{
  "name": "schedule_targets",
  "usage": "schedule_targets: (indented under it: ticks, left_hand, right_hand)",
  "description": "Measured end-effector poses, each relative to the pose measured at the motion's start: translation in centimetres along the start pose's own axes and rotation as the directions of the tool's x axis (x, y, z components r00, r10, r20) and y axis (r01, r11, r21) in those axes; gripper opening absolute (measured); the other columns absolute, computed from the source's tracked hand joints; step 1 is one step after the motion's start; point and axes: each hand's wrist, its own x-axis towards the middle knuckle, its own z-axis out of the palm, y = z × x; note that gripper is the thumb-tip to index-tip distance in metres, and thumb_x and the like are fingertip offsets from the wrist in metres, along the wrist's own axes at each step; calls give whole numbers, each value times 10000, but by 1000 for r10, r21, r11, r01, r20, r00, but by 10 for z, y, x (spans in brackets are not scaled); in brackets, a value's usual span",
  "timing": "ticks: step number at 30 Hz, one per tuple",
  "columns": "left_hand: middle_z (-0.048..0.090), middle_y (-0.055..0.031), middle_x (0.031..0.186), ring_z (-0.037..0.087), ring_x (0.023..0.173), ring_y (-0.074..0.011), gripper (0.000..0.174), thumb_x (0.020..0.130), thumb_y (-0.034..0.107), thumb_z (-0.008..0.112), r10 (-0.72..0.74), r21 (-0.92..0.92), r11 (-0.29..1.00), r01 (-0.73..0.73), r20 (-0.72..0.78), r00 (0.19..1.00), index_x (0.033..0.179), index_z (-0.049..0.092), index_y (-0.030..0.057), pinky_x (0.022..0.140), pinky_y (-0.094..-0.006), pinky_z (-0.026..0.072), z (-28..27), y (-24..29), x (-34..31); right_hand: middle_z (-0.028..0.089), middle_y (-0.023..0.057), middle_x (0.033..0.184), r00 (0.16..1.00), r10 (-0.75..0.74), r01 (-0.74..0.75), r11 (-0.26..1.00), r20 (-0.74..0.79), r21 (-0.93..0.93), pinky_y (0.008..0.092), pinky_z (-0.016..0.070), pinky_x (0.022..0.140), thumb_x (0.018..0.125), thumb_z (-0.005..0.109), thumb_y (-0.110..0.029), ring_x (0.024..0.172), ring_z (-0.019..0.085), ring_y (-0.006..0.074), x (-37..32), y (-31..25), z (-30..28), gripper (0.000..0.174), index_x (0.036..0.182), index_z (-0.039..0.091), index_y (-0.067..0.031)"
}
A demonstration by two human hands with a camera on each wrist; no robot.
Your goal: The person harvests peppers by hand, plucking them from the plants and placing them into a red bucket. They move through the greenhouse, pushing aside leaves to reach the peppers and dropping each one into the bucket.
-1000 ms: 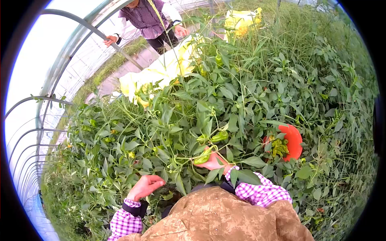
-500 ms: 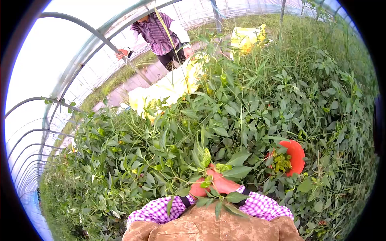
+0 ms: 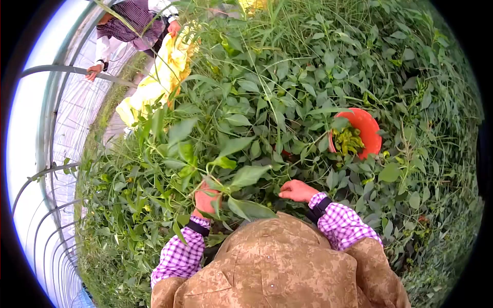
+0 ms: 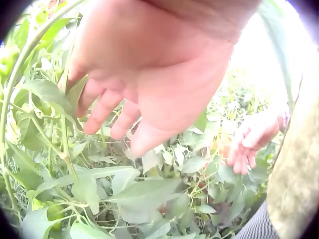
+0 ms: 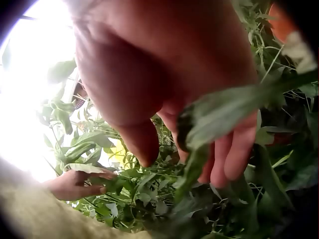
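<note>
In the head view my left hand [image 3: 207, 199] is among the leaves of a pepper branch [image 3: 218, 182] that stands up before my chest. The left wrist view shows its fingers loosely extended beside a green stem [image 4: 65, 137], with the thumb apart. A green pepper [image 4: 55, 214] hangs low in that view. My right hand [image 3: 299, 191] is over the foliage to the right, its fingers loosely bent and holding nothing visible. A leaf [image 5: 219, 117] crosses in front of those fingers in the right wrist view.
A red bucket [image 3: 372, 134] with yellow-green peppers [image 3: 348, 139] in it lies tilted among the plants at right. Yellow sacks [image 3: 163, 74] lie at upper left, near another person [image 3: 134, 23] and a curved greenhouse pipe [image 3: 77, 69]. Dense foliage surrounds my hands.
My hands came together at a pepper branch, then parted. The left is now at left among the leaves, the right apart at right. The head view has shifted, with the other person further left.
</note>
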Motion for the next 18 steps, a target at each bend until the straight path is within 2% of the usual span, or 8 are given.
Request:
schedule_targets:
  ticks: [1, 2, 3, 6, 8, 12, 16, 18]
  left_hand:
    - [506, -224, 1281, 488, 1184, -373, 422, 892, 222, 532, -135, -514, 849, 122, 12, 991, 1281, 503, 63, 959, -486, 422, 9, -23, -4]
    - [540, -221, 1232, 510, 1158, -372, 438, 873, 221, 566, -36, -203, 979, 22, -67, 997, 1276, 510, 57, 955, -471, 428, 3, -35, -8]
    - [575, -219, 1184, 532, 1131, -370, 456, 855, 220, 601, 90, 139, 988, -73, -124, 988, 1270, 518, 52, 950, -457, 434, -9, -37, -10]
    - [599, -226, 1136, 557, 1087, -375, 442, 835, 167, 626, -216, -123, 969, 214, 0, 976, 1236, 531, 7, 943, -413, 444, -44, -22, -11]
    - [597, -228, 1144, 556, 1094, -372, 431, 840, 153, 622, -220, -201, 956, 216, 0, 975, 1235, 533, 8, 939, -404, 446, -46, -28, -17]
    - [617, -184, 1153, 585, 1076, -288, 402, 852, 127, 608, -274, -307, 913, 269, 28, 961, 1232, 541, 13, 906, -347, 452, -53, -25, -22]
    - [650, -149, 1103, 621, 924, -199, 359, 862, 151, 601, -311, -338, 886, 318, 77, 947, 1210, 579, 65, 761, -302, 474, -54, -12, -18]
    - [650, -146, 1087, 614, 911, -194, 321, 862, 155, 612, -272, -332, 902, 277, 64, 960, 1168, 605, 60, 730, -294, 472, -59, -1, -14]
  right_hand:
    - [686, 188, 900, 990, 143, -143, 990, -7, 14, 380, 501, 765, 811, 668, -314, 837, 660, 296, -2, 23, -3, 399, 991, 663, 42]
    - [686, 181, 821, 983, 176, -173, 983, -53, 54, 386, 508, 725, 822, 667, -290, 805, 662, 293, 0, 48, -3, 375, 969, 668, 56]
    - [685, 177, 910, 931, 365, -346, 884, -3, 313, 384, 513, 682, 845, 658, -265, 812, 658, 291, 0, 58, -8, 389, 1046, 641, 67]
    - [546, 173, 1236, 889, 447, -320, 763, -101, 561, 382, 509, 793, 873, 641, -265, 1029, 590, 270, 5, 73, -11, 592, 1327, 411, 37]
    - [365, 166, 1431, 891, 442, -309, 756, -102, 578, 424, 463, 915, 886, 629, -259, 1193, 492, 279, 15, 66, -9, 761, 1468, 184, -53]
    - [177, 183, 1516, 903, 405, -144, 598, -143, 789, 451, 466, 917, 887, 630, -174, 1269, 415, 320, 36, 54, 10, 821, 1494, 78, -155]
    - [337, 125, 1451, 933, 300, 40, 456, -196, 889, 379, 454, 860, 911, 593, -162, 1161, 486, 221, 58, 21, 25, 757, 1491, 108, -196]
    - [340, 120, 1457, 968, 188, 45, 517, -164, 855, 359, 452, 851, 915, 581, -154, 1153, 487, 200, 65, -12, 31, 746, 1493, 114, -216]
